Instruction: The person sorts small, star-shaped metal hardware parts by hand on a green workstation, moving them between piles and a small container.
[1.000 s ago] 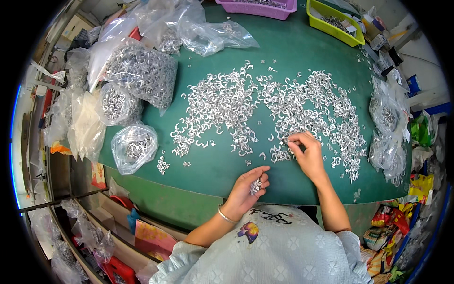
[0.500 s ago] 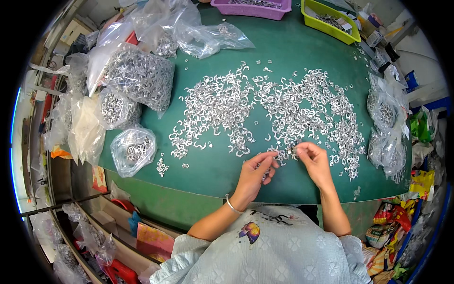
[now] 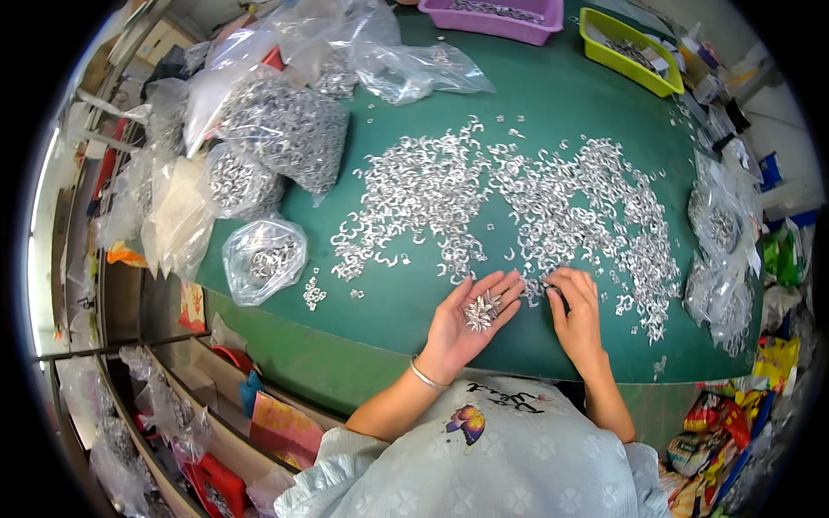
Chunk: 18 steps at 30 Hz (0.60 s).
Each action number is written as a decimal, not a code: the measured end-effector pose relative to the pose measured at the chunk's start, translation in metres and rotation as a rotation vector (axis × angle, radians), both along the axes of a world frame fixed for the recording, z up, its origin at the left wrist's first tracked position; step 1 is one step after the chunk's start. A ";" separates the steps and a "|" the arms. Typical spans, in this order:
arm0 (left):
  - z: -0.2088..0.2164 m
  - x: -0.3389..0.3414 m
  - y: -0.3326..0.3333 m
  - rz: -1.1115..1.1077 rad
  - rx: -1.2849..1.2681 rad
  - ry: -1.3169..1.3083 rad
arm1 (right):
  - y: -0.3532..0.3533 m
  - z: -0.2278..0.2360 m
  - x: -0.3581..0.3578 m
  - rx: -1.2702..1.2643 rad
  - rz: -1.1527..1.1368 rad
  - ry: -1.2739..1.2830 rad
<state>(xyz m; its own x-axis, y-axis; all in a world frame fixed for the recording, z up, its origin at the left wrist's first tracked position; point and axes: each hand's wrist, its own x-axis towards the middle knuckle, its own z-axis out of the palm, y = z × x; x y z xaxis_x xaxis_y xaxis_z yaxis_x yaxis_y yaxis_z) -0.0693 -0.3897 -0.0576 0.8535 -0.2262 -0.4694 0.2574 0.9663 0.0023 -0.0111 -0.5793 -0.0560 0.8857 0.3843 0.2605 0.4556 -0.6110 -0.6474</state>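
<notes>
The left grip point(image 3: 455, 330) is now opened, so the small metal bits point(image 3: 481, 312) lying in it are shown; whether anything is pinched by the right grip point(image 3: 576, 312) near the right pile point(image 3: 553, 226) cannot be told

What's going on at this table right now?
A person works at a green table strewn with loose silvery metal parts. The left hand is open, palm up, with a small heap of metal pieces on it. The right hand is beside it, fingers bent at the near edge of the parts; whether it holds one is unclear.
</notes>
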 end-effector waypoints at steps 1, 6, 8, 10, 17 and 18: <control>0.001 0.001 0.003 0.038 -0.030 -0.066 | 0.002 -0.002 0.000 0.011 0.008 0.000; -0.001 -0.005 0.022 0.087 0.014 0.058 | 0.013 -0.009 -0.007 0.071 0.079 -0.005; -0.024 -0.009 0.040 0.053 -0.043 -0.024 | 0.017 -0.012 -0.008 0.144 0.094 -0.002; -0.010 0.003 0.062 0.104 0.056 0.075 | 0.015 -0.009 -0.009 0.168 0.079 0.010; 0.119 0.098 0.224 0.711 0.920 -0.216 | 0.009 -0.022 -0.007 0.170 0.060 -0.029; 0.147 0.110 0.245 0.804 1.086 -0.241 | 0.010 -0.021 -0.009 0.178 0.057 -0.038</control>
